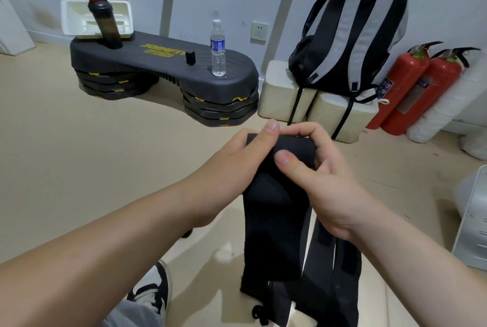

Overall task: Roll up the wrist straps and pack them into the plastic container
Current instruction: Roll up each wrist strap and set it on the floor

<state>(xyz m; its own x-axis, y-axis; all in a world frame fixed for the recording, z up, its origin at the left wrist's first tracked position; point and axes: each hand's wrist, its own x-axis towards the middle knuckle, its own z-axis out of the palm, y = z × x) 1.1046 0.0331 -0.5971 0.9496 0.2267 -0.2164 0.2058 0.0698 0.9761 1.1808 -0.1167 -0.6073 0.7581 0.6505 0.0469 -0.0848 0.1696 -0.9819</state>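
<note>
Head view: both hands meet at centre frame, clamped on one black strap (274,221).

1. The left hand (237,152) grips the rolled end from 9 o'clock, with its thumb over the top edge.
2. The right hand (316,168) grips from 3 o'clock. Its fingers curl over the roll and its thumb presses the front face.
3. The unrolled length hangs straight down toward 6 o'clock.
4. A second strap (340,287) hangs just behind it at 5 o'clock, unrolled.
5. The container (71,18) stands at 10 o'clock on the platform (163,60), well apart from the hands. Its open side faces the camera, and a shaker (105,23) stands in front of it.

Step in hand: rolling the first strap. The roll looks only started, and no strap is packed.

Next move: turn the roll downward over the hanging length. Keep thumb pressure on so the layers stay tight and the edges stay aligned. A slack grip would likely let the roll spring open.
</note>
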